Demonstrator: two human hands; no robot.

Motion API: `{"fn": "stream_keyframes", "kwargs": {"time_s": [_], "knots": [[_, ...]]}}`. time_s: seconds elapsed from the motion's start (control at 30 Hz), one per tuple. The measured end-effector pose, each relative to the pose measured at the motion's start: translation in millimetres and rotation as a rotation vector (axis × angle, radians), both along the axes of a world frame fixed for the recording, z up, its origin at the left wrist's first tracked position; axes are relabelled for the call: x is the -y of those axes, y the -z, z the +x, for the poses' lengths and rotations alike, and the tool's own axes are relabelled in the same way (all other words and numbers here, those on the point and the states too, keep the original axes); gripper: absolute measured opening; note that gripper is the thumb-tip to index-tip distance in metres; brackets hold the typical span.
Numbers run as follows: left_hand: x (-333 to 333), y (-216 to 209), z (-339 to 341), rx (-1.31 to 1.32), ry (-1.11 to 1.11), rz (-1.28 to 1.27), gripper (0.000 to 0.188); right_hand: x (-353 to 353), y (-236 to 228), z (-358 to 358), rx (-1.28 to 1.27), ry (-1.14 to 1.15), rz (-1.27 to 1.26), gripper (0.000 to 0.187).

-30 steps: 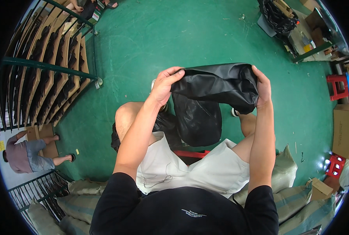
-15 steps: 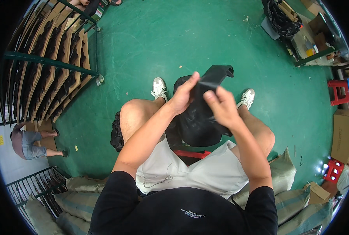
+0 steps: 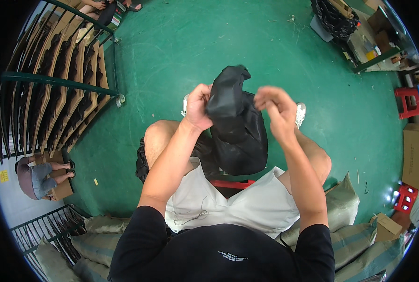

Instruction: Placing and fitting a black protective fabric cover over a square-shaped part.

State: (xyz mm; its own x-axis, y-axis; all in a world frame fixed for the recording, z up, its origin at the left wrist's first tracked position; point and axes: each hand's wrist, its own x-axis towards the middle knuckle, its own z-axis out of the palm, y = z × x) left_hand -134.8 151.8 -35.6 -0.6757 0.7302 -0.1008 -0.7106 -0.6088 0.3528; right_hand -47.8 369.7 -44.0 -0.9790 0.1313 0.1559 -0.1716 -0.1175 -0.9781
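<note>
bag point(image 3: 235, 127): was stretched wide between both hands, now bunched upright
left hand point(image 3: 197, 107): now grips bunched top at 9 o'clock
right hand point(image 3: 277, 110): let go, fingers point(image 3: 266, 96) clear at 3 o'clock

Crumpled black bag point(image 3: 235, 127) hangs upright above the lap.

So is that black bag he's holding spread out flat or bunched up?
Bunched up. The black bag is gathered into a crumpled bundle gripped in the left hand; the right hand is beside it, fingers loosely curled.

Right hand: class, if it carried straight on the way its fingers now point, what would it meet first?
Probably the black bag gripped by the left hand; the right hand points leftward at it, though depth is uncertain.
</note>
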Motion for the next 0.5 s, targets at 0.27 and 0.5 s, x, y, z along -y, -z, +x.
{"fn": "stream_keyframes", "kwargs": {"time_s": [0.27, 0.5], "knots": [[10, 13, 8, -0.002, 0.225, 0.191, 0.032, -15, 7, -26, -0.073, -0.035, 0.309, 0.062], [15, 3, -14, -0.184, -0.086, -0.624, 0.038, -12, -10, -13, 0.358, -0.154, -0.495, 0.012]]}}
